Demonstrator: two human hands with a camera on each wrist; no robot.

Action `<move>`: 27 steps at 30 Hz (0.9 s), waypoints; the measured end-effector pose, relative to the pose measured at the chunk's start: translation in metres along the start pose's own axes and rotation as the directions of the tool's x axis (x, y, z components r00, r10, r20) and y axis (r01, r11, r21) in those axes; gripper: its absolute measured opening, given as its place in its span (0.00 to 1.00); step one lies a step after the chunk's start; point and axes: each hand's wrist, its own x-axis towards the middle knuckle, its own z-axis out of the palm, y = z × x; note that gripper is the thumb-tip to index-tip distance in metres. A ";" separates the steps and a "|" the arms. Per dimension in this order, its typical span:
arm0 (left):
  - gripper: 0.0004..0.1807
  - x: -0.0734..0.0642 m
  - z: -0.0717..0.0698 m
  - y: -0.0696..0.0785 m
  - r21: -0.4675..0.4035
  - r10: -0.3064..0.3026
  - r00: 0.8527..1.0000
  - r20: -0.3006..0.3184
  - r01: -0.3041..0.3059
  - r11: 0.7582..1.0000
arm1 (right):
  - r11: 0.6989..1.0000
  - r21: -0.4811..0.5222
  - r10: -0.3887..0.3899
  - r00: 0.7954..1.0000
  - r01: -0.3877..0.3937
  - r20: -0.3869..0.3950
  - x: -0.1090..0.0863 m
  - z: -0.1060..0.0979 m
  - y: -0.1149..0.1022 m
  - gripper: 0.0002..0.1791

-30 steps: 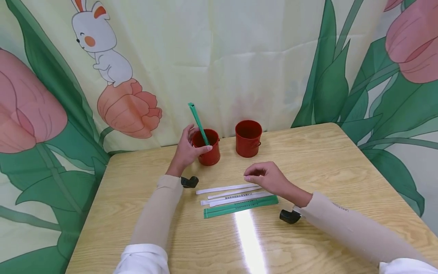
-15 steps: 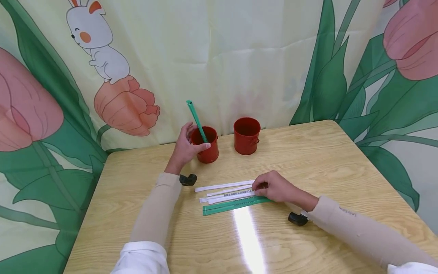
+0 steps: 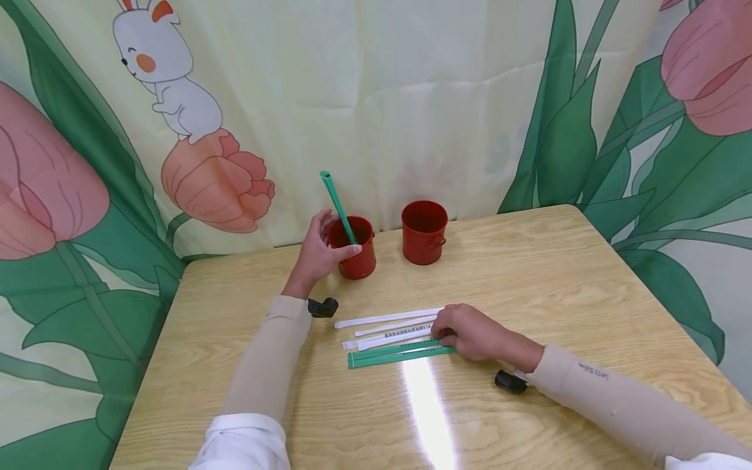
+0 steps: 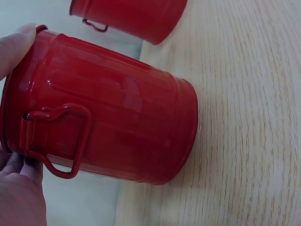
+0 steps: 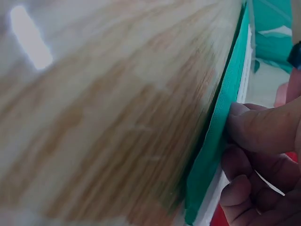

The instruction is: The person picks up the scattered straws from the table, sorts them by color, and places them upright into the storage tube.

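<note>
In the head view my left hand [image 3: 320, 258] grips the rim of the left red bucket [image 3: 360, 264], thumb at the near side. A green wrapped straw [image 3: 337, 202] leans upright inside it. The left wrist view shows the bucket's side and wire handle [image 4: 70, 141]. My right hand [image 3: 472, 333] is low over the right ends of the straws, its fingers curled and pinching at a green wrapped straw [image 3: 388, 360]; the fingertips are partly hidden. Several white wrapped straws [image 3: 376, 320] lie just beyond. In the right wrist view the thumb touches beside the green wrapper [image 5: 221, 122].
A second red bucket [image 3: 424, 238] stands right of the first, near the back edge of the wooden table [image 3: 235, 313]. Behind the table hangs a curtain [image 3: 435, 104] printed with tulips and a rabbit. A bright reflection falls on the tabletop.
My right hand has come down from above the straws, then moved toward the green ones. The green straws have spread slightly apart. My left hand keeps its hold on the bucket.
</note>
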 end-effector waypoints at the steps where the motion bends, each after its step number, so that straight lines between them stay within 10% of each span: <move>1: 0.55 0.000 0.000 0.001 0.002 -0.001 1.000 -0.002 0.001 1.000 | 0.999 -0.030 -0.014 1.000 0.014 0.001 0.000 0.000 -0.001 0.10; 12: 0.55 -0.001 0.000 0.003 0.014 -0.002 1.000 -0.003 0.002 1.000 | 0.908 -0.384 -0.153 0.986 0.168 0.071 -0.009 0.005 -0.009 0.12; 21: 0.54 -0.003 0.001 0.003 0.025 -0.018 1.000 -0.001 0.018 1.000 | 0.975 -0.183 -0.127 0.992 0.129 0.024 -0.008 -0.005 -0.007 0.10; 27: 0.54 -0.003 0.001 0.001 0.014 0.008 1.000 -0.004 -0.008 1.000 | 0.987 0.031 -0.153 0.977 0.159 -0.145 0.004 -0.019 -0.011 0.10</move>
